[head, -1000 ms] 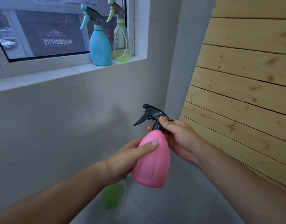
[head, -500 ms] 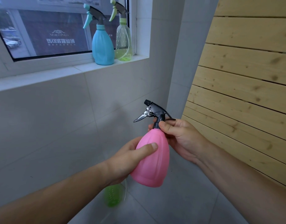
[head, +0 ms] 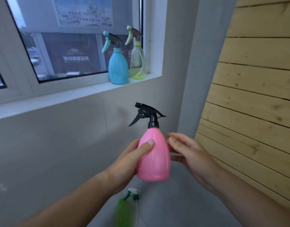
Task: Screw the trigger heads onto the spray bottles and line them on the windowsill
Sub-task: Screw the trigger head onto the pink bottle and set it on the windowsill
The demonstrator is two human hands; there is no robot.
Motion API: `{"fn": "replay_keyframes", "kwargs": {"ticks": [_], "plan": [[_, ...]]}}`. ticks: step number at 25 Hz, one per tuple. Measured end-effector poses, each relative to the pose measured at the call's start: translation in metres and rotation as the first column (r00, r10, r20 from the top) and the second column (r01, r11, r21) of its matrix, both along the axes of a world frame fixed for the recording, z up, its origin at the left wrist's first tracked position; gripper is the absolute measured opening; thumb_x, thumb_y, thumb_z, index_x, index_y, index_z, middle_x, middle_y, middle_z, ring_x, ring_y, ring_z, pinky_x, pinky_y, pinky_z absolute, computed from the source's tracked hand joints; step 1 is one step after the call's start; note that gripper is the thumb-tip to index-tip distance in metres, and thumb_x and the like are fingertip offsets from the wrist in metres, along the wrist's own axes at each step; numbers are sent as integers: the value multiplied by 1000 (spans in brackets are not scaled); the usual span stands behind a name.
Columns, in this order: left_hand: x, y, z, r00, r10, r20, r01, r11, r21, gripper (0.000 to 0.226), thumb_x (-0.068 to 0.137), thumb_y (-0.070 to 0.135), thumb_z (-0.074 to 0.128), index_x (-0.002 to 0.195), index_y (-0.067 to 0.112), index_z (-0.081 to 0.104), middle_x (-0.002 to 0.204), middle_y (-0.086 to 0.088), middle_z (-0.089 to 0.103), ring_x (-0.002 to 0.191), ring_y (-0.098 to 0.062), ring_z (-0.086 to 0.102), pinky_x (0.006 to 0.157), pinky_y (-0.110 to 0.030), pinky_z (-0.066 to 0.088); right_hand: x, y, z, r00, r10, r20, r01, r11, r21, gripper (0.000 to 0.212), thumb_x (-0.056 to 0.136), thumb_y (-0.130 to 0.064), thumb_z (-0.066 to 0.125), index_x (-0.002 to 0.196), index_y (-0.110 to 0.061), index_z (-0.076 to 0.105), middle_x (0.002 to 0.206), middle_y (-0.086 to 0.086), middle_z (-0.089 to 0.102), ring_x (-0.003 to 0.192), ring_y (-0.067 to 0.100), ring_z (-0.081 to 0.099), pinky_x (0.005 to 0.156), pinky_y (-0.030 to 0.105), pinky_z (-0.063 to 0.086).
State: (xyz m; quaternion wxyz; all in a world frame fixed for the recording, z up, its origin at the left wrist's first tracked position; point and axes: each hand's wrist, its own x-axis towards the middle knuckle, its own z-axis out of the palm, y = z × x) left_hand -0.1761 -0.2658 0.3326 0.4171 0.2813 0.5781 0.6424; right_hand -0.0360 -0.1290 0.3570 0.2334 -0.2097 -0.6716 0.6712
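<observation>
The left hand (head: 128, 163) grips the pink bottle (head: 153, 154) around its belly, thumb across the front, holding it upright in mid-air below the sill (head: 72, 95). The right hand (head: 188, 153) is open, fingers spread just beside the bottle's right flank, grasping nothing. The black head (head: 147, 114) sits on the neck and looks seated, though how tight cannot be told.

Next, probably, is setting it on the sill. Best to lift it clear of the sill's front edge and place it just left of the blue bottle (head: 117, 69), which stands beside the clear one (head: 137, 63) at the right end, nozzle facing left like theirs. A green bottle (head: 123, 210) waits on the floor.
</observation>
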Motion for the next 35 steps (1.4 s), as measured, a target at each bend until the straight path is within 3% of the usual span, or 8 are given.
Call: {"fn": "replay_keyframes", "kwargs": {"ticks": [2, 4, 7, 9, 14, 18, 22, 35], "plan": [[-20, -5, 15, 996, 90, 11, -91, 995, 29, 60, 78, 38, 68, 132, 14, 58, 131, -22, 68, 122, -45, 64, 107, -66, 45, -16, -13, 10, 997, 74, -9, -73, 992, 98, 38, 92, -21, 62, 130, -19, 59, 118, 5, 72, 104, 11, 70, 93, 32, 56], [-42, -15, 38, 982, 174, -78, -169, 984, 64, 52, 76, 30, 64, 127, 17, 60, 127, -19, 69, 115, -40, 67, 98, -58, 51, -44, -22, 30, 991, 136, 10, -135, 963, 235, 49, 91, -26, 64, 138, -31, 51, 121, -1, 69, 107, 7, 68, 91, 25, 55], [-82, -29, 79, 936, 255, -241, -223, 963, 150, 57, 80, 21, 71, 134, 16, 57, 129, -10, 70, 111, -26, 68, 92, -41, 53, -98, -26, 67, 988, 151, 25, -149, 906, 397, 50, 92, -33, 62, 138, -43, 45, 107, -8, 67, 83, -9, 65, 70, 10, 49], [-117, -37, 108, 905, 303, -298, -263, 950, 166, 54, 89, 10, 72, 139, 14, 54, 132, -14, 68, 110, -27, 68, 96, -42, 54, -140, -28, 94, 989, 147, 13, -136, 876, 463, 45, 93, -35, 60, 135, -47, 46, 101, -9, 67, 82, -2, 65, 70, 13, 51], [-182, -41, 164, 850, 374, -371, -337, 927, 163, 52, 94, 18, 70, 143, 18, 53, 129, -16, 67, 107, -27, 71, 89, -37, 59, -229, -27, 138, 993, 98, -65, -62, 904, 424, 52, 90, -43, 60, 140, -32, 51, 115, 6, 69, 102, 19, 69, 94, 42, 55], [-220, -31, 165, 794, 443, -418, -427, 894, 136, 64, 89, 27, 77, 146, 18, 49, 131, -13, 67, 117, -33, 68, 106, -51, 51, -268, -31, 143, 994, 82, -68, -47, 910, 412, 45, 94, -35, 57, 137, -26, 52, 116, 7, 68, 101, 21, 68, 89, 36, 56], [-234, -19, 156, 766, 488, -420, -486, 866, 120, 63, 90, 25, 76, 144, 10, 46, 131, -15, 64, 117, -32, 67, 106, -51, 52, -288, -25, 137, 998, 48, -41, -26, 903, 428, 45, 94, -34, 55, 138, -25, 52, 119, 8, 67, 104, 24, 66, 92, 37, 54], [-253, -2, 148, 728, 544, -417, -551, 826, 114, 59, 91, 31, 71, 144, 12, 54, 126, -13, 68, 112, -32, 70, 101, -51, 56, -312, -12, 124, 998, 23, -65, 11, 882, 472, 53, 93, -26, 61, 143, -27, 46, 117, 11, 68, 101, 24, 67, 79, 29, 53]]}}
